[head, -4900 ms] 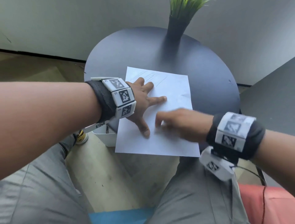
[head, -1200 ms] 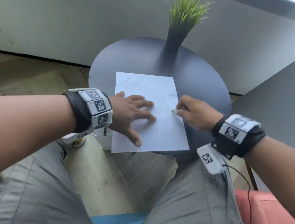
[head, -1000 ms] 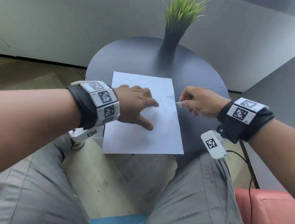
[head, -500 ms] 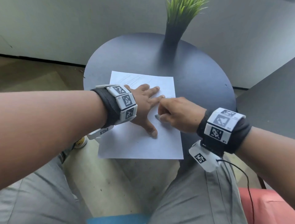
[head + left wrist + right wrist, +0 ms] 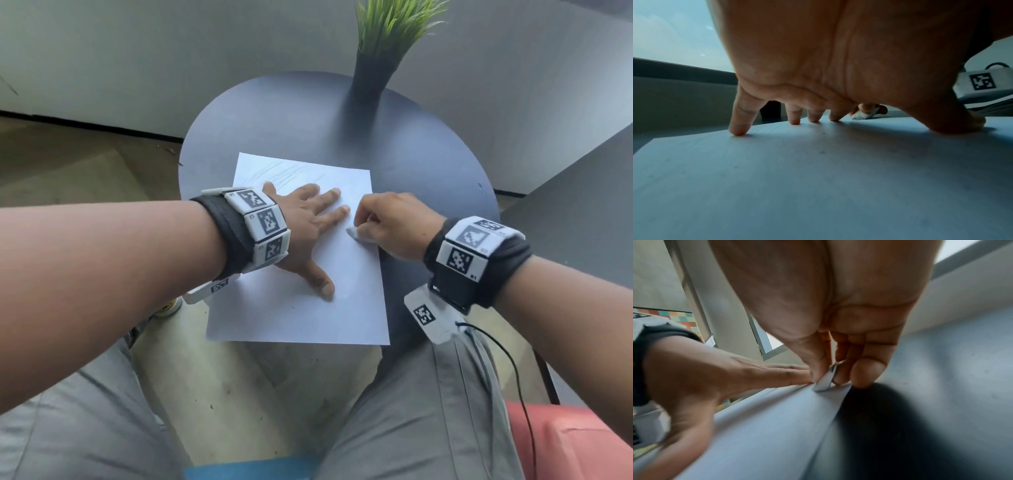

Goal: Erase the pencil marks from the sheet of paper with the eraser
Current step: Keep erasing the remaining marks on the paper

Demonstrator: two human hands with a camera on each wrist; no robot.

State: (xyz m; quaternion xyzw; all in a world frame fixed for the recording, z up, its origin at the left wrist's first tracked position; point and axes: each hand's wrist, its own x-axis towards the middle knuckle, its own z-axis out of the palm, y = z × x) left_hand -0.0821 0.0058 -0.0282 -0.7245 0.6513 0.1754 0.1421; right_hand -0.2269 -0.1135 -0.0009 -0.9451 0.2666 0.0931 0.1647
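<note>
Your small white block eraser (image 5: 356, 235) meets the white sheet of paper (image 5: 301, 318) near its right edge, pinched in your right hand (image 5: 394, 226). Your left hand (image 5: 301, 226) lies flat, fingers spread, pinning the sheet. Faint pencil marks (image 5: 274, 173) cross its far end. Beyond, a black vase of green grass (image 5: 373, 78) stands on the round dark table (image 5: 281, 113), against a pale wall.

Looks like a home or lounge corner: small round dark tabletop (image 5: 294, 113), potted grass plant (image 5: 387, 44) at its far edge, wood floor (image 5: 68, 161).
</note>
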